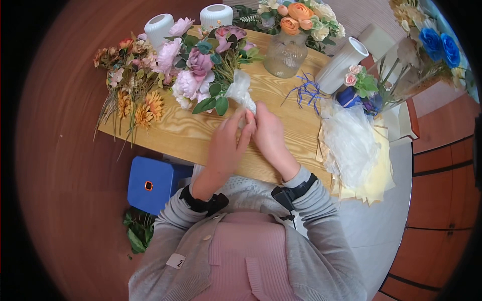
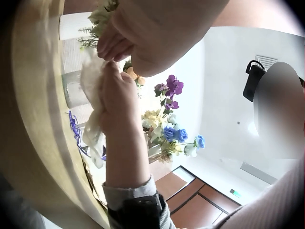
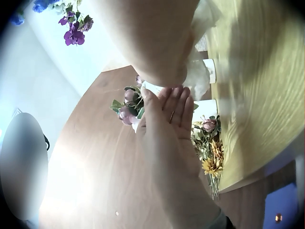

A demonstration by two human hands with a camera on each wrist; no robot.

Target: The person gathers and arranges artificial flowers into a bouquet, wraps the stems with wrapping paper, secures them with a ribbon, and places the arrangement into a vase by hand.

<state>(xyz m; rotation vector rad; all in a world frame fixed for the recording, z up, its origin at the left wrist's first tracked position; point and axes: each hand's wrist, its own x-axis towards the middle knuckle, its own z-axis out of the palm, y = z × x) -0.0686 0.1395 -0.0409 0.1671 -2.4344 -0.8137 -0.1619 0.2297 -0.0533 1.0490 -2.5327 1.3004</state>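
A bouquet of pink and mauve flowers (image 1: 187, 83) lies over the table, its stems bound in a gathered white mesh wrap (image 1: 240, 90). My right hand (image 1: 270, 133) grips the wrapped stem end, with its fingers curled around the white material. Beside it, my left hand (image 1: 226, 145) has its fingertips right at the right hand and the wrap. In the right wrist view the left hand (image 3: 169, 129) shows its palm, fingers nearly straight. White wrap (image 2: 91, 90) trails past the right hand (image 2: 119, 93) in the left wrist view. The bound stems are mostly hidden by the hands.
Orange and yellow flowers (image 1: 143, 108) lie at the table's left. Behind stand white vases (image 1: 159, 27) and a glass vase (image 1: 285, 55); a white vase (image 1: 337, 65) leans right. Blue ties (image 1: 306, 91) and mesh sheets (image 1: 351, 135) lie right. A blue stool (image 1: 150, 183) stands below.
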